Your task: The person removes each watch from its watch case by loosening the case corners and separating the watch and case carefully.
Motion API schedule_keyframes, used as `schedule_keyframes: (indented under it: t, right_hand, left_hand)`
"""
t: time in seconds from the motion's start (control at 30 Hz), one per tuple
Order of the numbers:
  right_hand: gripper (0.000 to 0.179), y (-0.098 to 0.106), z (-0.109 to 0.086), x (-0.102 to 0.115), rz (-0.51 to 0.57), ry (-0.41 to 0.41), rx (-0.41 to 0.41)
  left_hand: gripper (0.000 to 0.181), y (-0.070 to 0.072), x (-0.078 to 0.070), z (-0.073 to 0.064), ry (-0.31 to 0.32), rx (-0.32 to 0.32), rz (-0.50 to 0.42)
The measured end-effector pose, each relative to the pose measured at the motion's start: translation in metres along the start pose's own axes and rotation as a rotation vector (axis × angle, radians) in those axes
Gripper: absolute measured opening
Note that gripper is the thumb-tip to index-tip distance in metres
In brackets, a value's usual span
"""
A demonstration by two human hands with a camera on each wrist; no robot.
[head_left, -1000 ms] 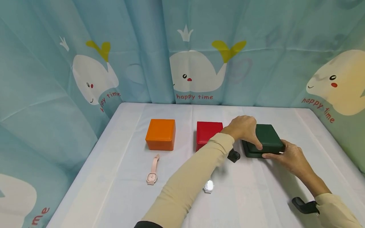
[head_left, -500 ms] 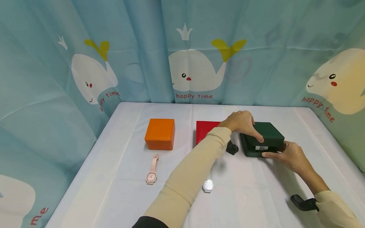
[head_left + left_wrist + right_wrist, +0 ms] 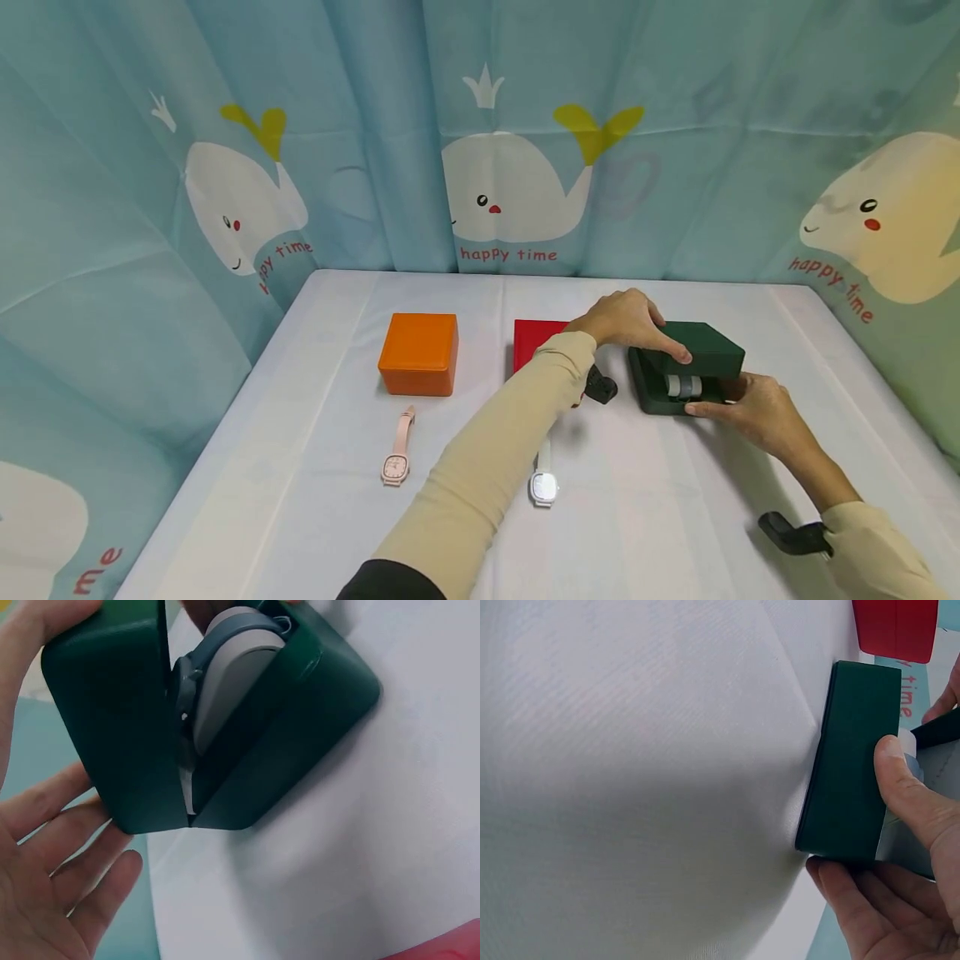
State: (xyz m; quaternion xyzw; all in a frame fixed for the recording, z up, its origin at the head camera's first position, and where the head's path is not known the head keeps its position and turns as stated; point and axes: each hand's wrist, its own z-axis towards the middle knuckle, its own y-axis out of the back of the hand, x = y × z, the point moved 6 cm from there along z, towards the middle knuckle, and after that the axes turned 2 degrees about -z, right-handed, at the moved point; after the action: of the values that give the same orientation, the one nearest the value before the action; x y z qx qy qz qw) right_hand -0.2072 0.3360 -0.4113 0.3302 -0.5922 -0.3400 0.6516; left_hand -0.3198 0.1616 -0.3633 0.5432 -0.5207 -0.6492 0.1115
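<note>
Located on the right part of the white table [image 3: 315, 500], just beside the red box [image 3: 532, 340]: green box [image 3: 701, 337], dark, smooth and leather-like, with rounded corners and a low sheen. Partly open, with lid [image 3: 120, 727] tilted up and base [image 3: 851, 761] resting on the tabletop; in contact along one edge, with the gap facing the near side. Visible in the gap: pale, rounded cushion [image 3: 232, 694], encircled by a grey-blue strap [image 3: 229, 630].

Gripped at the lid by left hand [image 3: 622, 321]: thumb on the near side, fingers spread toward the far side, moderately wide span between. Gripped at the base by right hand [image 3: 757, 412]: thumb over the front wall, fingers bent around the right end.

Placed farther left: orange box [image 3: 418, 354], closed. Laid nearer the front: pink watch [image 3: 396, 454] and white watch [image 3: 543, 485].
</note>
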Motion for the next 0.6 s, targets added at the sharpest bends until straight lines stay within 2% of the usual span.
schedule_keyframes:
  t: [0.27, 0.43, 0.6]
  right_hand:
    - [0.075, 0.001, 0.001, 0.003, 0.007, 0.024, 0.010]
    - [0.078, 0.001, 0.001, 0.002, 0.000, -0.009, 0.030]
    - [0.082, -0.001, 0.001, 0.003, -0.001, -0.024, 0.049]
  left_hand:
    - [0.056, 0.002, 0.003, 0.000, 0.037, -0.033, -0.113]
    - [0.053, 0.000, 0.009, 0.003, 0.075, -0.080, -0.240]
    - [0.063, -0.004, 0.015, 0.005, 0.108, -0.111, -0.359]
